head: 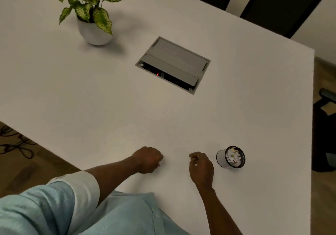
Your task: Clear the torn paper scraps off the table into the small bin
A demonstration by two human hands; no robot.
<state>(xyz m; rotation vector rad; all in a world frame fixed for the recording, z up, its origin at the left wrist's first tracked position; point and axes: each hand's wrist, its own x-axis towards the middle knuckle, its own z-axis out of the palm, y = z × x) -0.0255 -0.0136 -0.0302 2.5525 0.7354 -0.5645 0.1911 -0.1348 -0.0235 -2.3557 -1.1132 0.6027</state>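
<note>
A small white bin (222, 158) with a dark rim stands on the white table (91, 93) at the near right, filled with crumpled paper scraps (233, 156). My right hand (201, 167) rests just left of the bin, fingers curled, apart from it. My left hand (148, 159) lies further left as a closed fist on the tabletop. A tiny white speck shows at the fingertips of each hand; whether it is paper I cannot tell. No loose scraps are visible on the table surface.
A potted plant (94, 29) in a white pot stands at the far left. A grey cable hatch (173, 65) sits in the table's middle, partly open. Dark chairs (280, 5) line the far edge. The table's right edge runs close to the bin.
</note>
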